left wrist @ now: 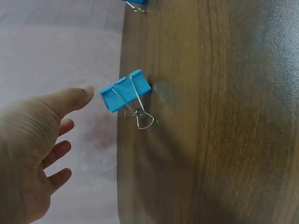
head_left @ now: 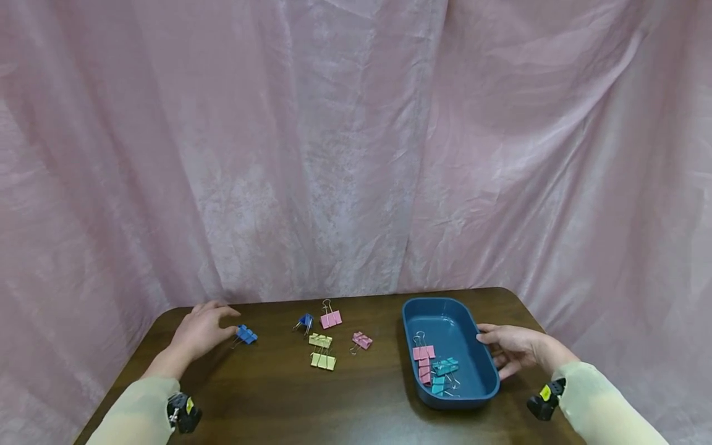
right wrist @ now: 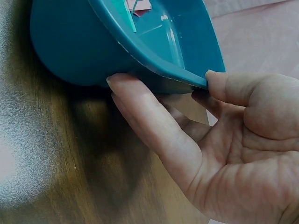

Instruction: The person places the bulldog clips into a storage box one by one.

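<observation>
Left hand (head_left: pixel 201 332) fingers spread, thumb just beside blue clip (head_left: pixel 246 334) on table (head_left: pixel 278 408). Blue tray (head_left: pixel 464 337) pinched at side by right hand (head_left: pixel 515 346) fingers and thumb. Pink clips (head_left: pixel 423 353), teal clips (head_left: pixel 445 366) held inside; loose clips (head_left: pixel 323 361) scattered mid-table.

The dark brown table (head_left: pixel 278 408) has a glossy, wood-grained top with rounded far corners. Toward its far left lies a blue binder clip (head_left: pixel 246 334); farther right, a second blue clip (head_left: pixel 306 321) and a light pink clip (head_left: pixel 330 319) lie side by side, with two yellow clips (head_left: pixel 323 361) just nearer and a deeper pink clip (head_left: pixel 362 340) to their right. At the right stands a blue tray (head_left: pixel 450 405).
</observation>
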{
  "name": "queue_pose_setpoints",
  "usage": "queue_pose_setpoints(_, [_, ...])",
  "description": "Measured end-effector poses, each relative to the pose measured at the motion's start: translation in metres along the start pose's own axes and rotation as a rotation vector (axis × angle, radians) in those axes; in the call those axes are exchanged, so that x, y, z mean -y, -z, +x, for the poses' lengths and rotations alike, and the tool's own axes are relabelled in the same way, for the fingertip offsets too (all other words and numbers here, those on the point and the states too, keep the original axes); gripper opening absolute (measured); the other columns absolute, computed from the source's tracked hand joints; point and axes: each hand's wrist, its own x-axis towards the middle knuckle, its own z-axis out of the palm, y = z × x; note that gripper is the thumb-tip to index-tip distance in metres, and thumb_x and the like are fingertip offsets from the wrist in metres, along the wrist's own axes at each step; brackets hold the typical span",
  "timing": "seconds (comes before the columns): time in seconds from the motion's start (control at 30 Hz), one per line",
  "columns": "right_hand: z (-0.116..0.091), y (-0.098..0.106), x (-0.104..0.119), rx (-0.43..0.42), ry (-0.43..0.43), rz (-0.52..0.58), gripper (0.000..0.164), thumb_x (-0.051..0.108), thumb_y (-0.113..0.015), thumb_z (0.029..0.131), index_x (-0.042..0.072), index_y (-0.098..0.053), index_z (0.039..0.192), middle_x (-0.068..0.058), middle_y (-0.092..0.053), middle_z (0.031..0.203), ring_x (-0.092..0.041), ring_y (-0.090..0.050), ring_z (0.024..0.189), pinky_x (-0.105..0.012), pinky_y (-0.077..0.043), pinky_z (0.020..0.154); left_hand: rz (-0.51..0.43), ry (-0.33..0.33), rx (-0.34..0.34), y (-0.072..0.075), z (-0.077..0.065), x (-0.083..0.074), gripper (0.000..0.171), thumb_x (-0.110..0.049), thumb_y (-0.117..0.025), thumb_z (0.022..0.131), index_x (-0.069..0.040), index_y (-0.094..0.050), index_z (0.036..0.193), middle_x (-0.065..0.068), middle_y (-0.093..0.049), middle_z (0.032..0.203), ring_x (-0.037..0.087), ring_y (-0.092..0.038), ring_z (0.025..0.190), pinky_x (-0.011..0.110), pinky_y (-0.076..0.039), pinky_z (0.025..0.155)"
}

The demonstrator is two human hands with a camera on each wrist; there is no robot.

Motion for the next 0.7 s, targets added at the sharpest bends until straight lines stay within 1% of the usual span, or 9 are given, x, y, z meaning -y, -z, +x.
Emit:
queue_pose_setpoints(0.2, [-0.001,-0.002,0.000,-0.020,-0.005,-0.010,0.060,0.022,-0.047,0.109,0.006,-0.021,0.161,-0.025,-0.064,0.125,-0.043,-0.072,0.096,-0.054,-0.060,0.071,0.008,0.001,0.017,-0.003,0.000,-0.003,0.036,-0.031,-0.079,0.088,-0.012,-0.075,0.118,0.022,-0.059,0.133,0.050,-0.048,0.124,0.068,-0.039,0.096])
queue_pose_setpoints(0.33, [-0.001,0.000,0.001,-0.005,0.004,-0.017,0.061,0.022,-0.046,0.109,0.005,-0.018,0.161,-0.025,-0.064,0.124,-0.043,-0.071,0.097,-0.053,-0.060,0.071,0.017,0.005,0.024,-0.006,0.003,-0.006,0.034,-0.029,-0.079,0.088,-0.013,-0.076,0.118,0.021,-0.059,0.133,0.050,-0.047,0.124,0.069,-0.039,0.096])
queue_pose_setpoints(0.53, [0.000,0.001,0.000,0.002,0.006,-0.012,0.063,0.023,-0.046,0.109,0.005,-0.016,0.161,-0.027,-0.063,0.126,-0.044,-0.071,0.099,-0.053,-0.060,0.072,0.040,0.005,0.030,-0.009,0.006,-0.003,0.032,-0.029,-0.079,0.088,-0.013,-0.076,0.117,0.023,-0.058,0.133,0.050,-0.048,0.123,0.069,-0.039,0.095])
queue_pose_setpoints(0.7, [0.001,0.001,0.000,-0.005,0.001,-0.009,0.063,0.023,-0.047,0.109,0.005,-0.017,0.161,-0.025,-0.064,0.125,-0.044,-0.071,0.099,-0.052,-0.061,0.071,0.029,0.021,0.036,-0.012,0.005,-0.001,0.033,-0.029,-0.079,0.089,-0.013,-0.076,0.117,0.022,-0.059,0.133,0.050,-0.048,0.123,0.069,-0.039,0.095])
